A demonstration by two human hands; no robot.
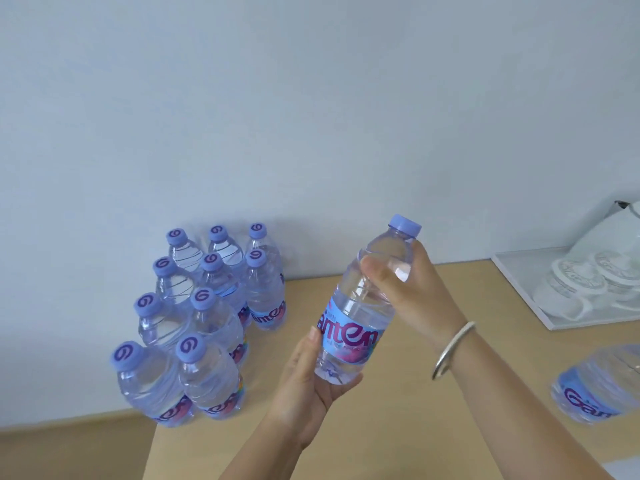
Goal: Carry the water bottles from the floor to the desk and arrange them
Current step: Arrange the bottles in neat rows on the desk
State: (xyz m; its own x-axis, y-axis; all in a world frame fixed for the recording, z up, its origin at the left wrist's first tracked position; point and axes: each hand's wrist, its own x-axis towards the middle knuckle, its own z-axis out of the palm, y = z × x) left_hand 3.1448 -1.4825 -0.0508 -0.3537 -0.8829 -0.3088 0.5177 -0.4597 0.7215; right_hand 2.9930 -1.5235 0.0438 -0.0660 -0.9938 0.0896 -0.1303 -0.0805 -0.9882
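I hold one clear water bottle (360, 306) with a purple cap and blue label, tilted, above the wooden desk (408, 410). My left hand (311, 379) cups its base from below, fingers curled round it. My right hand (405, 282) grips its upper part just under the cap. Several identical bottles (204, 320) stand upright in rows at the desk's back left, against the wall. Another bottle (595, 386) lies on its side at the right edge of view.
A white tray (519, 285) with upturned clear glasses sits at the back right of the desk. A white wall rises behind the desk. Bare desk surface shows between the standing bottles and the tray.
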